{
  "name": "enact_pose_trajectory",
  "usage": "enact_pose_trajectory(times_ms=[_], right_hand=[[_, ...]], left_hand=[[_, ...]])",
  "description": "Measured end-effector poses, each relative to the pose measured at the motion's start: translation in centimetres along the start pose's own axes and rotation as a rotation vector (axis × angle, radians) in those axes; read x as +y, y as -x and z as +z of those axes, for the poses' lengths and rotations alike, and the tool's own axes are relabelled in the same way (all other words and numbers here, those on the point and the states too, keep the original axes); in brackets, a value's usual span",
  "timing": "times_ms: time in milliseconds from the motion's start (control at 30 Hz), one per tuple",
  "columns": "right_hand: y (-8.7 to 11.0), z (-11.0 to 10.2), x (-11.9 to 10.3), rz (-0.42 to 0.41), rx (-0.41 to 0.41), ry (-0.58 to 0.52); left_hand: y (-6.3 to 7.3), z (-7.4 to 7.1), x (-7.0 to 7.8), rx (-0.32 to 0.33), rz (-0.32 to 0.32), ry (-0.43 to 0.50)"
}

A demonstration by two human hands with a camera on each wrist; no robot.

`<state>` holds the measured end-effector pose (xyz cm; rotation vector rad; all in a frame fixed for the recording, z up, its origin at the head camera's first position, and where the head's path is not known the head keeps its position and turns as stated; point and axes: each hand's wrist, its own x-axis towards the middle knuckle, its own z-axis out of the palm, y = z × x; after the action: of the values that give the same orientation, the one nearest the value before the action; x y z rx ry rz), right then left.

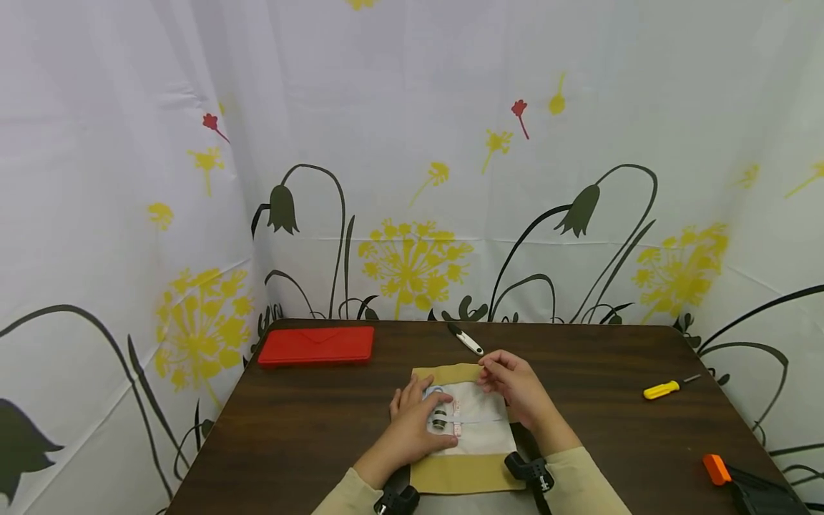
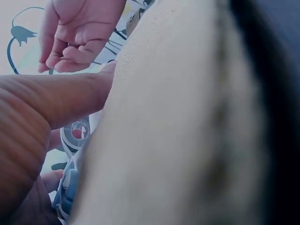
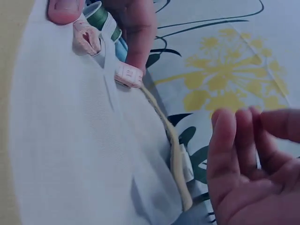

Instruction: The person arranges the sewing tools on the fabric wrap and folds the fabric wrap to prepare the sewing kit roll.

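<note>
A white cloth with mustard borders (image 1: 468, 473) lies in front of me, crossed by a thin pale strap (image 1: 483, 421). My left hand (image 1: 412, 423) rests over its left side, thumb and index finger at opposite ends of a small pink tape measure (image 3: 129, 75). Beside that, under the same hand, sits a dark green thread spool (image 1: 439, 418), and a light-blue item (image 2: 70, 185) partly covered by fingers. Near the cloth's top right corner is my right hand (image 1: 515, 386), fingers bent and thumb close to the fingertips. Whether anything thin is between them cannot be seen.
A red case (image 1: 315, 346) lies at the back left of the brown table (image 1: 309, 418). Behind the cloth is a white-and-black pen-like tool (image 1: 466, 339). To the right are a yellow screwdriver (image 1: 661, 390) and an orange-and-black item (image 1: 717, 470). A patterned curtain (image 1: 412, 143) surrounds the table.
</note>
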<state>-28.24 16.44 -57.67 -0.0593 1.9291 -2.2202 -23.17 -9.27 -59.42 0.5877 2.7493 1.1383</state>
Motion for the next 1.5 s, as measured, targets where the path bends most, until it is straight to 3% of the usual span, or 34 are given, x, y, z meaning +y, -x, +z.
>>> enact_pose_trajectory(times_ms=[167,433,633,733,833,1000,1167,1267,1367,1500], right_hand=[[-0.8,0.1,-1.9,0.028,0.120,0.048],[-2.9,0.3,-4.9,-0.011,0.266,-0.001],[-5.1,1.0,-4.5,0.041,0.344,0.257],[-6.5,1.1,-3.6,0.078,0.332,0.379],[-7.6,0.9,-2.4,0.127,0.271,0.444],[-8.6,0.3,-0.4,0.186,0.183,0.482],[-8.6,-0.4,-0.3,0.221,0.135,0.464],[-8.7,-0.3,-0.4,0.240,0.134,0.466],[-8.8,0.3,-0.4,0.202,0.161,0.508],[-8.6,1.2,-0.2,0.147,0.234,0.630]], left_hand=[[0.1,-0.1,0.0,-0.007,-0.004,0.002],[0.0,-0.2,0.0,0.001,0.009,0.011],[0.2,-0.3,0.2,0.000,0.002,0.019],[0.2,-0.2,0.2,0.000,-0.003,0.009],[0.2,-0.2,0.2,-0.002,-0.002,0.005],[0.2,-0.4,0.3,-0.010,0.000,0.017],[0.2,-0.2,0.3,-0.013,-0.012,-0.001],[0.1,-0.2,0.2,-0.011,-0.013,-0.008],[-0.1,-0.3,0.2,-0.006,-0.006,-0.006],[-0.2,0.0,0.0,-0.006,-0.001,-0.004]])
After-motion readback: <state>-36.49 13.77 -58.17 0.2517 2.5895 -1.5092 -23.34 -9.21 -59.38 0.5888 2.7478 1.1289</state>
